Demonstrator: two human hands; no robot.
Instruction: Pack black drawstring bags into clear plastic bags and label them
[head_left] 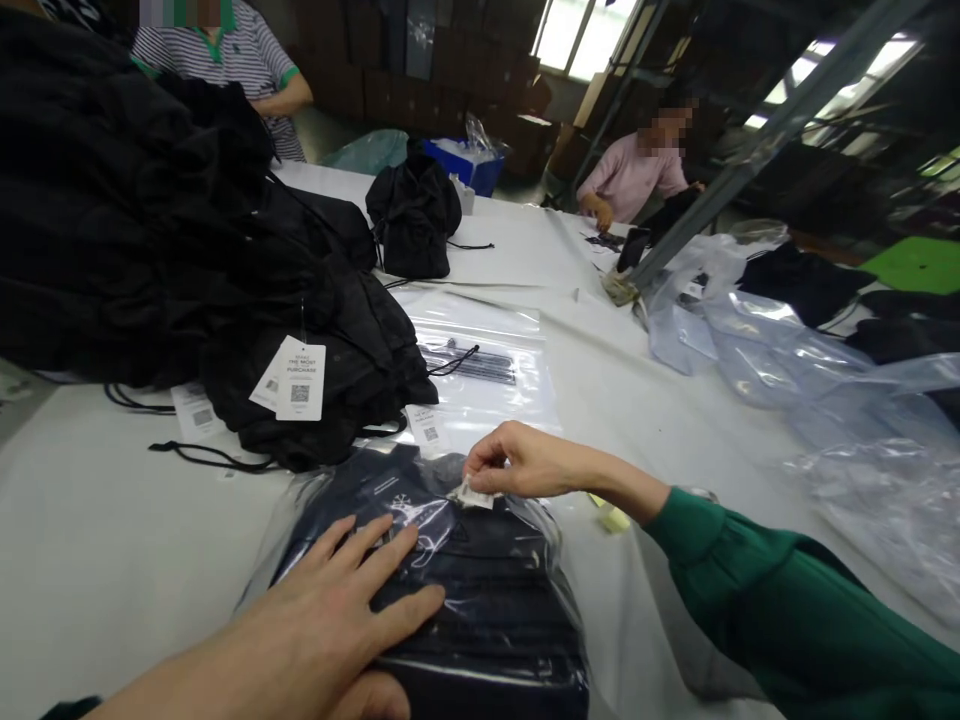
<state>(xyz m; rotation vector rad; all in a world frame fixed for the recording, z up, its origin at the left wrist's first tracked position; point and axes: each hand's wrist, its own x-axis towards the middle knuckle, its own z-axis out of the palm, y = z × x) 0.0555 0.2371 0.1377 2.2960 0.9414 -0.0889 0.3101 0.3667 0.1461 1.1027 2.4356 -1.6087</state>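
A clear plastic bag (517, 600) with a dark navy folded item inside lies in front of me. My left hand (322, 610) rests on its left part, fingers spread and stretched out. At the bag's far edge my right hand (517, 460) pinches a small white label (474, 494), which lies close against the plastic. Whether the label is stuck to the bag, I cannot tell. Just beyond is a large heap of black fabric drawstring bags (315, 300), some with white paper tags (301, 383) hanging on cords.
Flat clear zip bags (517, 350) lie beyond my right hand. One black drawstring bag (416, 215) stands farther back. Crumpled clear plastic (757, 320) covers the right side, near a slanted metal post (750, 150). Two people are across the white table (622, 430).
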